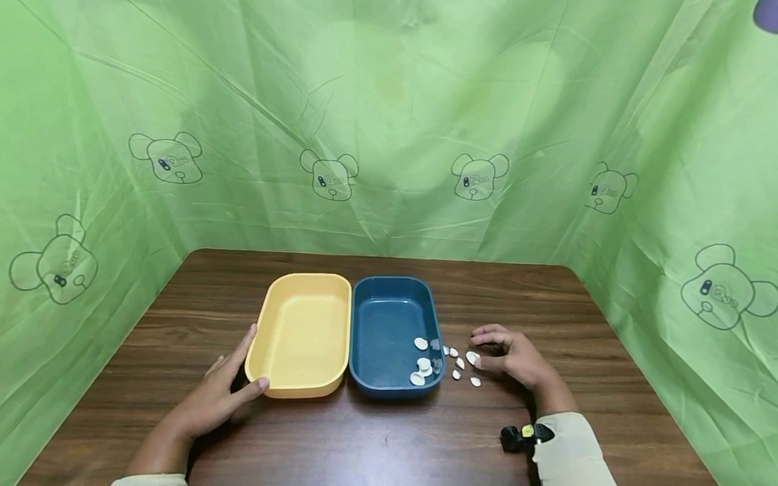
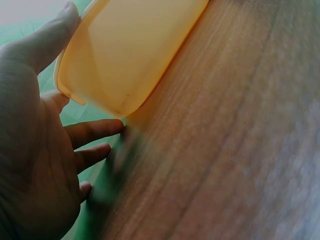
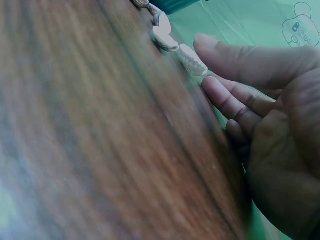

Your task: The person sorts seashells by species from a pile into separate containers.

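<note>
My left hand [image 1: 212, 402] rests at the near left corner of the yellow bin [image 1: 298, 389]; in the left wrist view its thumb lies at the rim and the other fingers spread loosely outside. On the table right of the blue bin [image 1: 388, 392] lie several small white shells, one of them [image 1: 475, 382] nearest me. My right hand [image 1: 518, 360] reaches over a larger shell [image 1: 472, 358], thumb beside it and fingers apart. The right wrist view shows that shell [image 3: 192, 60] just ahead of the thumb and fingertips, not pinched. Several white shells [image 1: 420, 343] lie inside the blue bin.
Both bins stand side by side on a dark wooden table [image 1: 378, 448]. Green curtains [image 1: 395, 126] printed with bear heads enclose its back and sides. A black strap with a small device [image 1: 525, 436] sits at the right wrist.
</note>
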The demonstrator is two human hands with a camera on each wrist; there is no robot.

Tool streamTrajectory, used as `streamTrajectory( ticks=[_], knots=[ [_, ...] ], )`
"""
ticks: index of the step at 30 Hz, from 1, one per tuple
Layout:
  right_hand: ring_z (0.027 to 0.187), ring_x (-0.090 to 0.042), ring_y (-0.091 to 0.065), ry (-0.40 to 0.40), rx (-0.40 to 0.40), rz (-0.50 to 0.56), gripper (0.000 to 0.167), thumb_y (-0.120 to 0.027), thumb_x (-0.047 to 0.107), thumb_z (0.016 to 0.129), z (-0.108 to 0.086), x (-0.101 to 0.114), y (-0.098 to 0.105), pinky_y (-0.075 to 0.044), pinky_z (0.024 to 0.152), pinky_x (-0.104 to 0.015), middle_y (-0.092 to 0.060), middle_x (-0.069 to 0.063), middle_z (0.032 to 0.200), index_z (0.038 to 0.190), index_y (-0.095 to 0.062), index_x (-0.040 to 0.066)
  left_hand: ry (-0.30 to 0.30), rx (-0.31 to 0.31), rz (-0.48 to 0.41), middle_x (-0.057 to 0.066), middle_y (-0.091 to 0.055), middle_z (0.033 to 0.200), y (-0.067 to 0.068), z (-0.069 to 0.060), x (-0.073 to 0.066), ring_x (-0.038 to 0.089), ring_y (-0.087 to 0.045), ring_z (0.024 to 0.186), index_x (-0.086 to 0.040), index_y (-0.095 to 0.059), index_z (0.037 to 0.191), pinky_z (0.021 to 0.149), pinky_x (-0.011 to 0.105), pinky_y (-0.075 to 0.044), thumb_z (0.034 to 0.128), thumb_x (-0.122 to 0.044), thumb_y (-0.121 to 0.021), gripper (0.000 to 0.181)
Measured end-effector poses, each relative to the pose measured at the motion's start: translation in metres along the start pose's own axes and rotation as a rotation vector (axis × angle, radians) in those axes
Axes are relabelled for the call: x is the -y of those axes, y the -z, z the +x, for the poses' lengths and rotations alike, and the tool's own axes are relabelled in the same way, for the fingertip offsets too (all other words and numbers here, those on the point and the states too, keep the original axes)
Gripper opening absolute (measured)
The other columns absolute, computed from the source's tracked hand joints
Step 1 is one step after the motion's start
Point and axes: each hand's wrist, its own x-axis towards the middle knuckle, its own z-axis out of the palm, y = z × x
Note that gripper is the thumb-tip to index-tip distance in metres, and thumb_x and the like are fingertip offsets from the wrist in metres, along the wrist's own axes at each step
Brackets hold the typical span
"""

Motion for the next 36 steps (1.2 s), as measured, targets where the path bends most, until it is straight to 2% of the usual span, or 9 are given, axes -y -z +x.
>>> streamTrajectory(
  ticks=[5, 11, 17, 25, 36],
  knots=[
    [0.136, -0.039, -0.059, 0.030, 0.034, -0.039, 0.040, -0.095, 0.010, 0.082, -0.0013, 0.0010, 0.0016, -0.045, 0.107, -0.016, -0.068, -0.022, 0.141, 0.120, -0.083, 0.005, 0.006, 0.000, 0.008, 0.029, -0.017, 0.180, 0.0000, -0.0006, 0.0003, 0.065, -0.026, 0.157, -0.026, -0.006, 0.178, 0.121, 0.090, -0.007, 0.1042, -0.029, -0.071, 0.099],
    [0.137, -0.044, -0.058, 0.033, 0.047, -0.048, 0.043, -0.097, 0.008, 0.079, -0.0003, 0.0015, 0.0002, -0.042, 0.107, -0.012, -0.066, -0.025, 0.143, 0.119, -0.083, 0.004, 0.009, 0.000, 0.007, 0.029, -0.017, 0.181, 0.0002, -0.0014, 0.0002, 0.065, -0.026, 0.157, -0.024, -0.007, 0.178, 0.121, 0.089, -0.007, 0.1044, -0.029, -0.071, 0.098],
    [0.137, -0.048, -0.057, 0.055, 0.047, -0.065, 0.039, -0.097, 0.006, 0.078, 0.0001, 0.0010, -0.0022, -0.040, 0.109, -0.012, -0.065, -0.027, 0.141, 0.114, -0.084, 0.002, 0.012, 0.002, 0.007, 0.028, -0.017, 0.181, -0.0003, -0.0009, 0.0023, 0.064, -0.026, 0.157, -0.019, -0.008, 0.178, 0.121, 0.090, -0.006, 0.1044, -0.030, -0.071, 0.098],
    [0.136, -0.050, -0.058, 0.057, 0.029, -0.062, 0.031, -0.095, 0.006, 0.080, 0.0003, 0.0004, -0.0032, -0.040, 0.108, -0.012, -0.066, -0.027, 0.140, 0.110, -0.086, 0.004, 0.013, 0.005, 0.007, 0.029, -0.019, 0.180, -0.0010, 0.0005, 0.0038, 0.064, -0.026, 0.157, -0.026, -0.006, 0.178, 0.121, 0.089, -0.006, 0.1042, -0.030, -0.071, 0.099],
    [0.135, -0.041, -0.060, 0.023, -0.001, -0.059, 0.029, -0.095, 0.015, 0.084, -0.0004, 0.0021, -0.0051, -0.042, 0.108, -0.019, -0.069, -0.020, 0.140, 0.112, -0.087, 0.013, 0.016, 0.010, 0.010, 0.028, -0.017, 0.181, 0.0008, -0.0001, 0.0002, 0.064, -0.026, 0.157, -0.019, -0.007, 0.178, 0.121, 0.089, -0.006, 0.1047, -0.030, -0.071, 0.098]
  ],
)
